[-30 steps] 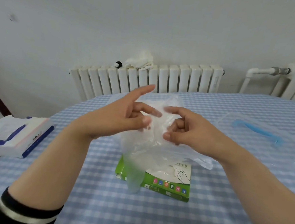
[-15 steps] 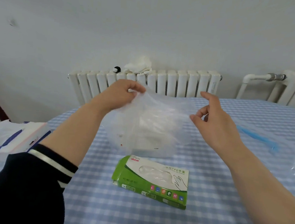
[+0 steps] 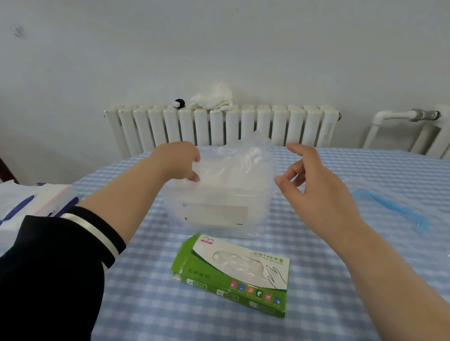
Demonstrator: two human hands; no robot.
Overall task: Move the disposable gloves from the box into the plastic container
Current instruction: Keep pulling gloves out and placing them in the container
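Note:
A clear plastic container (image 3: 254, 226) stands on the checked table, with a white pile of gloves inside it. A thin clear disposable glove (image 3: 242, 155) bulges above the container's top. My left hand (image 3: 177, 161) grips this glove at the container's upper left edge. Just right of the container, my right hand (image 3: 316, 188) hovers with the forefinger out and the other fingers loosely curled, holding nothing. The green and white glove box (image 3: 237, 273) lies flat in front of the container.
The container's clear lid with a blue handle (image 3: 393, 207) lies on the table at the right. A white and blue tissue pack (image 3: 13, 207) sits at the left edge. White radiators (image 3: 222, 124) line the wall behind the blue checked table (image 3: 206, 330).
Both hands lifted the glove away from the box and lowered it onto the container. My right hand has let go of the glove's edge; my left hand still holds it.

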